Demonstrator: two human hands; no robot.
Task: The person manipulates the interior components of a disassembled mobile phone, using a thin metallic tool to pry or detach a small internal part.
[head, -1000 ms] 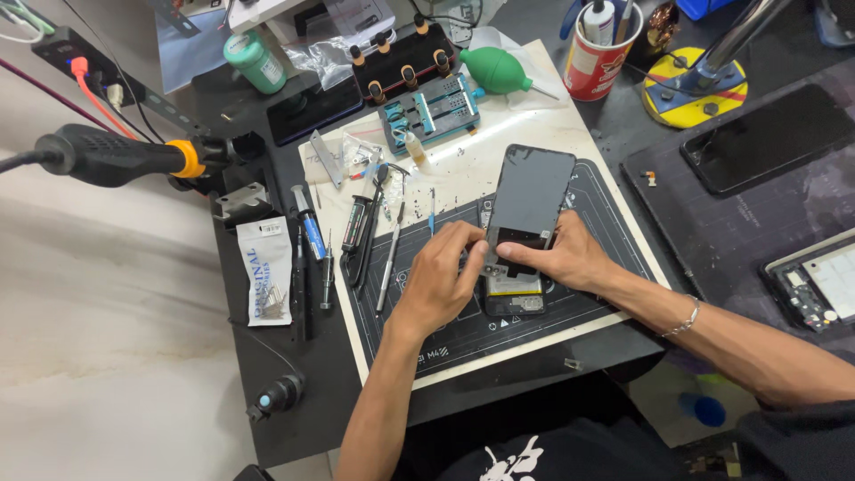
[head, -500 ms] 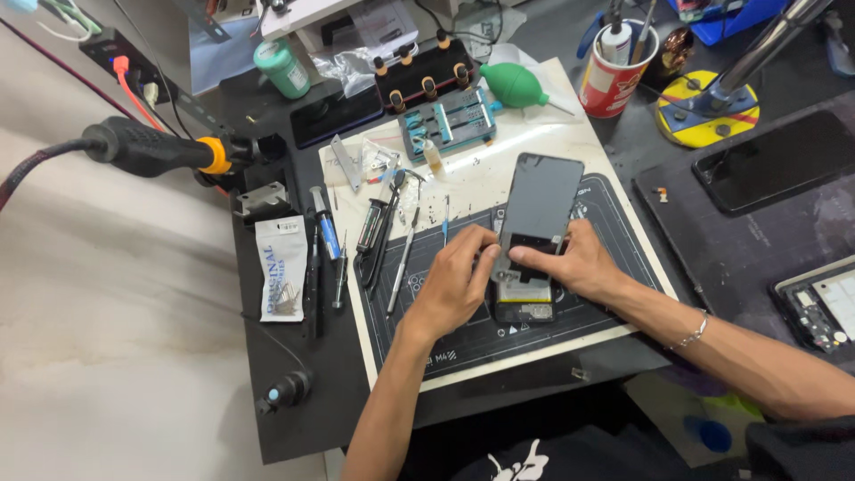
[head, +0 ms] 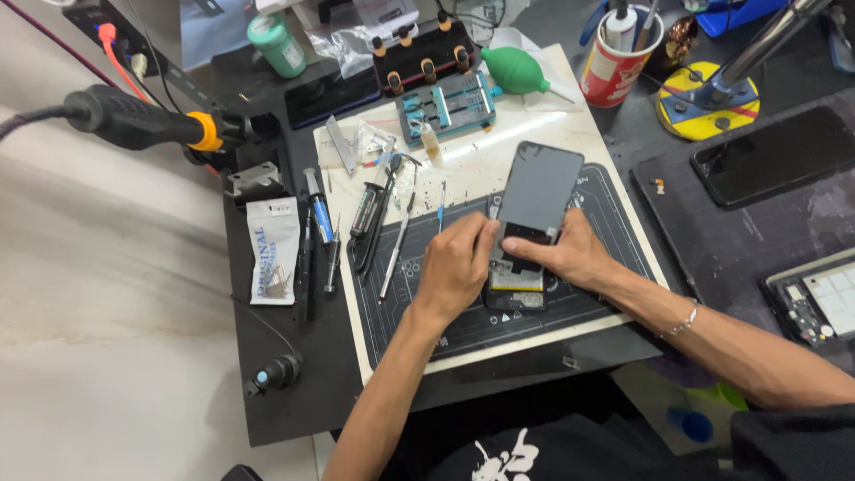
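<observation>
Head view: both hands, left (head: pixel 456 267) and right (head: pixel 570 254), grip an opened phone (head: pixel 517 281) on the mat (head: pixel 606 303); screen (head: pixel 537 189) lifted beyond the fingers, body below not yet stripped.

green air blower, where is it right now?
Head view, top centre: the green air blower lies at the mat's far edge, between the blue holder and the red cup.

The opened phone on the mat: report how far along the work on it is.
Done: the dark screen panel is lifted off the phone body, exposing its insides. In hand: left hand and right hand both press at the panel's lower edge. Left: the phone isn't closed; tweezers and screwdrivers lie out beside it.
</observation>
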